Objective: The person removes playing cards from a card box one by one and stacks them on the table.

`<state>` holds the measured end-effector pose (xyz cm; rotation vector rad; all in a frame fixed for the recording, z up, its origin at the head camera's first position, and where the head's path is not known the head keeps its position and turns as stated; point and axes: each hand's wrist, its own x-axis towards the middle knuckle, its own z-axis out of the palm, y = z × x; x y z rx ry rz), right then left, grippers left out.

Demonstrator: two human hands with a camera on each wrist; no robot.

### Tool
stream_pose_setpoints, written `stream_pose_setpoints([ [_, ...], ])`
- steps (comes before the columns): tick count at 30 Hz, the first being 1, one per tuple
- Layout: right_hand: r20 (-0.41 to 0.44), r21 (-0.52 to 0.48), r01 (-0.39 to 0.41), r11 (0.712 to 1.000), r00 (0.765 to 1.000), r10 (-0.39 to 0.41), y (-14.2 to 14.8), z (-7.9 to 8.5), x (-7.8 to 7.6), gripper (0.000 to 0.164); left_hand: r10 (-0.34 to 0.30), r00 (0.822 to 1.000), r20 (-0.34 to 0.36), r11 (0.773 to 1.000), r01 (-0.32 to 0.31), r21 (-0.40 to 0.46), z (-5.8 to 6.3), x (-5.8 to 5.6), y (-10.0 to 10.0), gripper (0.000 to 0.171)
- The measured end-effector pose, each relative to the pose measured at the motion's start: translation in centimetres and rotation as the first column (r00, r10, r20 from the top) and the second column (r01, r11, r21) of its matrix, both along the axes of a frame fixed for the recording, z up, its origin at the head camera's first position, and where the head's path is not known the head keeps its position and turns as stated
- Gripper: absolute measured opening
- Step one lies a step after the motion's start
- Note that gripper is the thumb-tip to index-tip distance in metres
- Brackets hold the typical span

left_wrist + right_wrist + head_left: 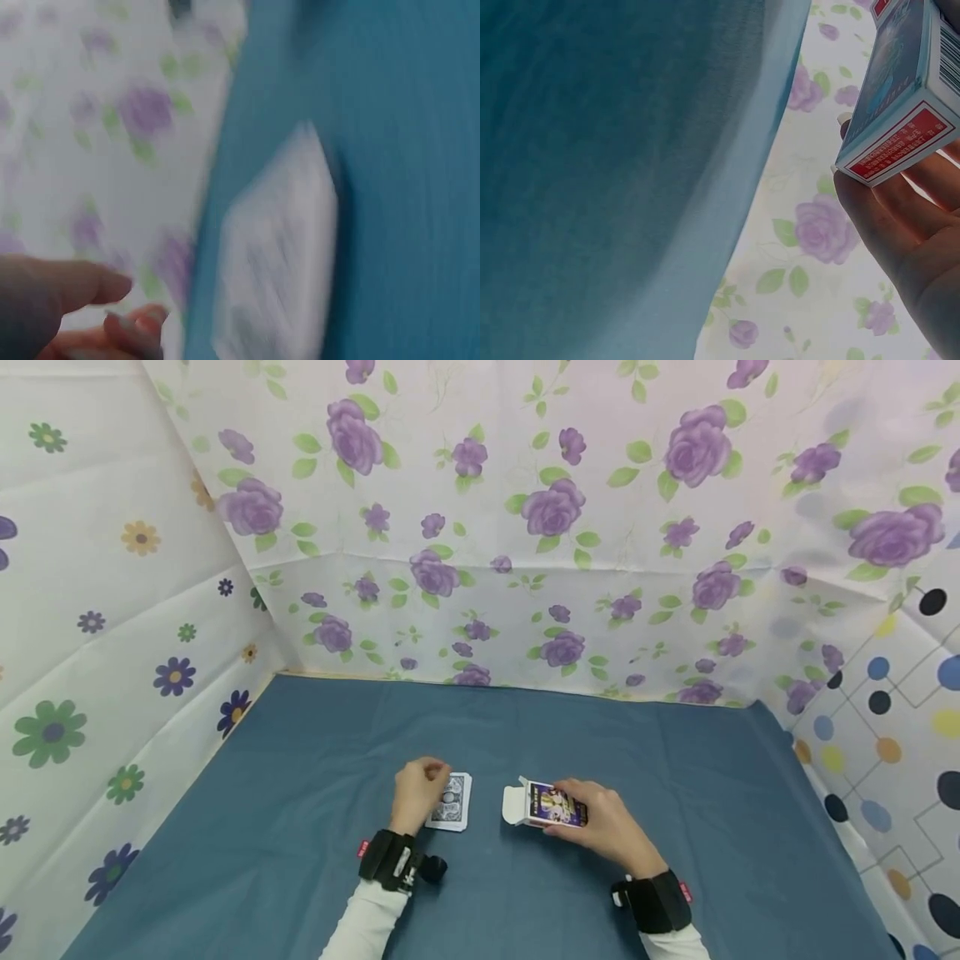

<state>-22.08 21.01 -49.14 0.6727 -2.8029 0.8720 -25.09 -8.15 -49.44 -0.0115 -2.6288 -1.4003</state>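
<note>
A stack of playing cards (452, 806), patterned backs up, lies on the blue cloth. My left hand (420, 793) is above its left edge, fingers loosely bent. In the left wrist view, a gap shows between thumb and fingertips (142, 322), nothing between them; the card stack (277, 277) lies beside them, blurred. To the right, my right hand (603, 822) grips a card box (555, 803), purple-fronted, by its right end. The box's white flap (514, 805) hangs out at its left end. In the right wrist view, the card box (904, 112) shows a red-labelled end and a barcode.
Blue cloth (300, 827) covers the table. Purple-flowered sheeting (480, 527) hangs behind it, with a daisy-print sheet (90, 693) at the left and a dotted one (892, 760) at the right. A black wrist camera strap (390, 860) is on the left forearm.
</note>
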Motion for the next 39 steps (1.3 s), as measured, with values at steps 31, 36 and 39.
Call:
stream_pose_setpoints([
  [31, -0.058, -0.015, -0.078, 0.997, 0.995, 0.077, -0.7, 0.6, 0.6, 0.063, -0.474, 0.852, 0.221, 0.855, 0.386, 0.346, 1.3, 2.4, 5.4, 0.022],
  [36, -0.067, -0.017, -0.074, 0.997, 0.995, 0.073, -0.6, 0.5, 0.5, 0.062, -0.496, 0.839, 0.226, 0.834, 0.387, 0.393, 1.5, 2.5, 4.4, 0.025],
  [39, -0.062, -0.015, -0.072, 0.997, 0.996, 0.071, -0.7, 0.3, 0.6, 0.062, -0.494, 0.837, 0.234, 0.824, 0.365, 0.433, 1.4, 2.8, 3.6, 0.025],
])
